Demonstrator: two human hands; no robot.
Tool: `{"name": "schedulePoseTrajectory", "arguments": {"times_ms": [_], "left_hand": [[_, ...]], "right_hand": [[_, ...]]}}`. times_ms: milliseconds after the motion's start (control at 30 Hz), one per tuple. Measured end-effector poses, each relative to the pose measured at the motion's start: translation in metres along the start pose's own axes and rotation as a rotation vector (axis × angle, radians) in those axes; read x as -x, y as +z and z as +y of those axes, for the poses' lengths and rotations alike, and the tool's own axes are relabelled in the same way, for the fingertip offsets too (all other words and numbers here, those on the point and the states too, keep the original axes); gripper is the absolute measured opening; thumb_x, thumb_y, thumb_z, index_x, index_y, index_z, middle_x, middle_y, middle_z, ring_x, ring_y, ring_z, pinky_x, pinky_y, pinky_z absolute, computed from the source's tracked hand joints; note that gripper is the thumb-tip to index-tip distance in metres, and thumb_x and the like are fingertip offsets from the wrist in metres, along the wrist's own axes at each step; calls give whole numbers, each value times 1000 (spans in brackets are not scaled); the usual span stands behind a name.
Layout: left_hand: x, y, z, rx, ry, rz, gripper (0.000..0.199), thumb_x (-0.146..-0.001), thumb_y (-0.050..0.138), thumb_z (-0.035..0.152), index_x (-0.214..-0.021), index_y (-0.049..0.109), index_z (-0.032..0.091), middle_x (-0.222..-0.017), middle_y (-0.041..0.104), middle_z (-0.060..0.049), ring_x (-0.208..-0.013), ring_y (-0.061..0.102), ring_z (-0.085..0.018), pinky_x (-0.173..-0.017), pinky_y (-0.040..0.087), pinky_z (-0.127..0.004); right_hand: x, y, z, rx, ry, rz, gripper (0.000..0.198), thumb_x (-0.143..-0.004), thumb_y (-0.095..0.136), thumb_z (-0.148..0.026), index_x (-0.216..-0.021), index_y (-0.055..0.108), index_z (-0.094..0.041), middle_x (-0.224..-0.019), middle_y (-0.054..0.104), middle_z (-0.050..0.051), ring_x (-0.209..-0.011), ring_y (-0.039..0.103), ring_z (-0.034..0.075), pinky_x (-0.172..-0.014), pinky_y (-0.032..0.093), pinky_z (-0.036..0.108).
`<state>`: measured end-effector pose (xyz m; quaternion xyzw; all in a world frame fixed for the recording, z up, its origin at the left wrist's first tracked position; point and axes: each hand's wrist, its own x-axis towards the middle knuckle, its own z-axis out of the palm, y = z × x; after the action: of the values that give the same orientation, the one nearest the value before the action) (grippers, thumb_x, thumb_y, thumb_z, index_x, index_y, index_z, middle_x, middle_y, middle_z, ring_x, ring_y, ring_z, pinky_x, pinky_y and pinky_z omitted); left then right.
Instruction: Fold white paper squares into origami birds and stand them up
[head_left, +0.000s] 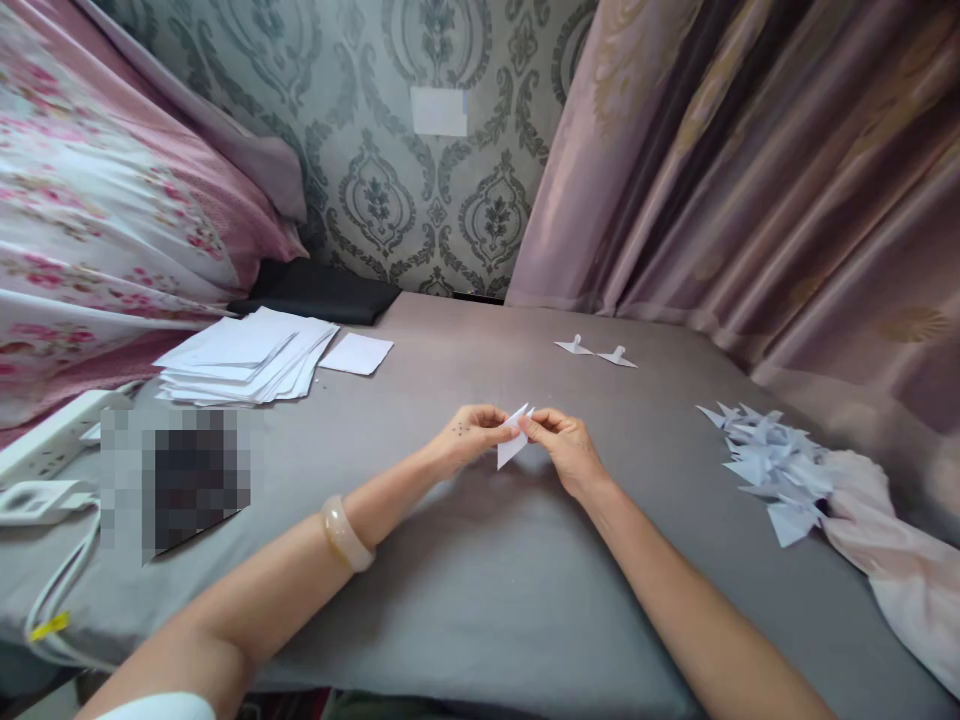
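Observation:
A small piece of folded white paper (511,450) is held up between my two hands over the middle of the grey-covered table (465,600). My left hand (474,432) pinches its left side between thumb and fingers. From the other side, my right hand (564,440) pinches the upper right part near the pointed tips. The fingertips of both hands nearly meet and hide some of the folds. Beyond the hands, to the right, two folded paper shapes (618,357) with pointed ends stand on the table.
Several white sheets (244,355) lie stacked at the left, beside a separate square sheet (358,354). Behind them is a black flat item (319,288). A white power strip (64,435) with cables sits at the left edge. Folded paper pieces (776,455) are heaped at the right by pale cloth (874,510).

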<state>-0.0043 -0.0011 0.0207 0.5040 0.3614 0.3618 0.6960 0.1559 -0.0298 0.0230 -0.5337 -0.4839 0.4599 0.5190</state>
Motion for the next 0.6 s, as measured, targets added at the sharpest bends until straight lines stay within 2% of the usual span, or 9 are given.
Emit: {"name": "schedulePoseTrajectory", "arguments": {"times_ms": [200, 333, 433, 600], "left_hand": [[-12, 8, 3, -5, -19, -25, 31, -56, 83, 37, -71, 69, 13, -68, 66, -3, -63, 58, -13, -67, 42, -27], [-11, 14, -3, 23, -64, -34, 32, -57, 82, 37, -74, 69, 13, -70, 66, -3, -63, 58, -12, -65, 41, -26], [-12, 15, -8, 18, -102, -36, 31, -57, 83, 34, -75, 69, 12, -68, 66, -2, -61, 57, -12, -65, 40, -25], [-13, 11, -12, -27, -142, 4, 24, -56, 83, 29, -65, 68, 13, -62, 64, -1, -58, 55, -11, -62, 38, -25]], "right_hand": [[-7, -11, -6, -48, 82, -79, 39, -64, 75, -47, -87, 74, -16, -76, 70, 4, -67, 59, 14, -66, 45, 28], [-9, -9, -2, -25, 58, -27, 31, -65, 73, -46, -70, 73, -15, -68, 68, 3, -62, 56, 13, -63, 43, 27], [-10, -8, 5, -27, 53, 24, 27, -62, 75, -42, -65, 73, -16, -64, 66, 1, -60, 54, 12, -62, 40, 26], [-9, -9, 9, -60, 136, -23, 27, -65, 74, -43, -64, 73, -15, -58, 63, 1, -57, 52, 12, -60, 39, 27]]}}
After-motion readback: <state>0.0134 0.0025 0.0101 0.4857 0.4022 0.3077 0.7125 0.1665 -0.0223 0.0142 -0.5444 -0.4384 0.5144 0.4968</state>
